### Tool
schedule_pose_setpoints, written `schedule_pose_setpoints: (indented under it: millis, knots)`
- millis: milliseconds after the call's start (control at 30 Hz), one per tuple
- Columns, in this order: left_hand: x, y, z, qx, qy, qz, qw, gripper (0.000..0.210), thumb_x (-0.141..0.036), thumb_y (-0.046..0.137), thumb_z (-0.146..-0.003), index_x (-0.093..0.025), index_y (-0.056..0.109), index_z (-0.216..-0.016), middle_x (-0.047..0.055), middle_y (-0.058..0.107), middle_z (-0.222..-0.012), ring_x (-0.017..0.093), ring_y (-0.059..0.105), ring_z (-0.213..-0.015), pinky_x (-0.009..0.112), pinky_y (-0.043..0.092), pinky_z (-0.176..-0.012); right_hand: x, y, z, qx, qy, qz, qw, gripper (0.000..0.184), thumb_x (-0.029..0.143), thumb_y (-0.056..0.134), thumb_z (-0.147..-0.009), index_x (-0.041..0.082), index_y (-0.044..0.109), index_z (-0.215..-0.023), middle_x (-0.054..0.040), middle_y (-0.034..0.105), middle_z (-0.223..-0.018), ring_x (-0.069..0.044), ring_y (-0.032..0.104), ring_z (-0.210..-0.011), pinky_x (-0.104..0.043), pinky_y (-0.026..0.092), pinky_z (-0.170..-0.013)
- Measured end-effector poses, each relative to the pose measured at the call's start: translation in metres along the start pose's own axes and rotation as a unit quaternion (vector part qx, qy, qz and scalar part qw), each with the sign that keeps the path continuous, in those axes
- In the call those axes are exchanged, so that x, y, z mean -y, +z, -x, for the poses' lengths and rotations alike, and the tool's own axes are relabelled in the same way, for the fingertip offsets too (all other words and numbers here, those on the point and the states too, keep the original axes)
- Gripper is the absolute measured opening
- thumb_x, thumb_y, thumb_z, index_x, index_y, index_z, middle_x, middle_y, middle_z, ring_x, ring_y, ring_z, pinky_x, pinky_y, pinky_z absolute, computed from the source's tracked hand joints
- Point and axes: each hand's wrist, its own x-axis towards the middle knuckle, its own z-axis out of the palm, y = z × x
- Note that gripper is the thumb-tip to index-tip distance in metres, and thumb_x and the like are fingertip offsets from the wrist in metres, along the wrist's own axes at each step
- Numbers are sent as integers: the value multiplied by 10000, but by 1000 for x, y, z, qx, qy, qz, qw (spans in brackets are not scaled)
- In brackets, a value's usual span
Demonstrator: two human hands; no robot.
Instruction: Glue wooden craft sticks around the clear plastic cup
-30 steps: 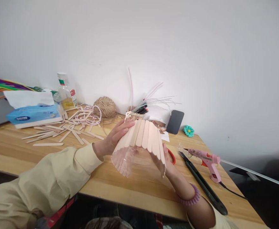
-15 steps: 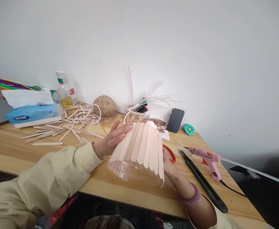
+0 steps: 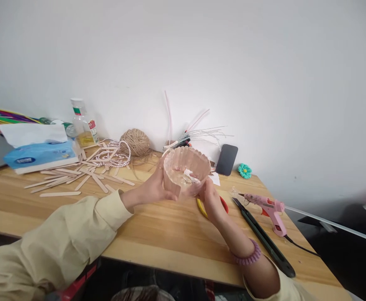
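Between my hands is a clear plastic cup covered with wooden craft sticks (image 3: 187, 161), its wide mouth tipped toward me so the inside shows. My left hand (image 3: 153, 184) grips its left side, with the thumb along the lower rim. On the lower right, my right hand (image 3: 210, 196) holds the wall, its fingers partly hidden. A stretch of the near wall looks bare of sticks. Red and yellow scissor-like handles (image 3: 223, 205) lie on the table behind my right wrist.
Loose craft sticks (image 3: 76, 175), bead strings (image 3: 115, 154), a twine ball (image 3: 135, 142) and a tissue pack (image 3: 41, 155) lie left. On the right are a black utility knife (image 3: 264, 236), a pink glue gun (image 3: 270, 209), a phone (image 3: 227, 159) and a teal flower (image 3: 245, 171).
The stick-covered cup has turned from showing its outer side to showing its open mouth. My left hand has slid round its side, and the yellow handle has come into sight.
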Motion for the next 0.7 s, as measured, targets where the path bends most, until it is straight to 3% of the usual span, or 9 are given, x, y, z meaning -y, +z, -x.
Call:
schedule_pose_setpoints:
  millis: [133,233,300,333,433,567,633,700]
  knots:
    - [-9,-3,-4,33,-93,59,993,1094,-603,763,-622,-184,181,-1448,188,358,-1476,361,327,-1382,508,263,-1156,0,-13,-7,27,61,116,991,424,414,208,-889,200,559,-992,-52,693,-728,-181,664,-656,-326,544,-685]
    - [3,-2,-3,25,-164,89,982,1070,-535,813,-584,-171,242,-1412,190,392,-1450,358,362,-1357,514,290,-1138,4,-30,-10,24,60,217,974,315,410,382,-856,195,605,-803,-43,661,-649,-188,635,-657,-315,495,-689]
    - [13,1,-1,16,-204,100,974,1057,-467,841,-572,-179,254,-1403,191,373,-1461,353,367,-1352,519,294,-1132,11,-45,-3,6,41,286,957,252,417,516,-814,196,631,-780,-46,667,-678,-207,621,-702,-319,456,-700]
    - [17,3,1,14,-218,105,970,1045,-435,852,-566,-185,269,-1397,190,364,-1467,350,365,-1354,516,289,-1134,16,-53,5,6,28,324,946,260,439,542,-815,203,649,-822,-46,680,-718,-216,618,-722,-320,441,-698]
    - [22,8,3,13,-237,133,962,991,-379,869,-558,-187,335,-1371,188,383,-1461,344,359,-1363,503,272,-1145,29,-84,42,57,-15,482,874,357,512,441,-893,242,668,-943,-38,711,-821,-217,635,-741,-303,420,-643]
    - [16,8,5,9,-239,180,954,937,-355,868,-574,-195,392,-1365,167,438,-1444,343,391,-1349,499,318,-1123,39,-140,94,120,27,546,829,385,557,461,-861,256,689,-788,-28,704,-736,-217,648,-709,-294,434,-599]
    - [15,7,7,9,-249,197,948,849,-380,824,-648,-215,407,-1368,145,445,-1449,326,409,-1343,477,359,-1104,36,-173,112,78,113,567,812,444,612,458,-832,259,665,-661,-35,695,-682,-237,648,-675,-318,444,-590]
    - [18,6,9,13,-259,217,941,748,-405,761,-729,-244,417,-1373,117,440,-1463,304,415,-1345,453,371,-1104,26,-204,121,-38,199,595,778,504,670,430,-805,260,650,-610,-58,697,-680,-276,661,-681,-365,461,-608]
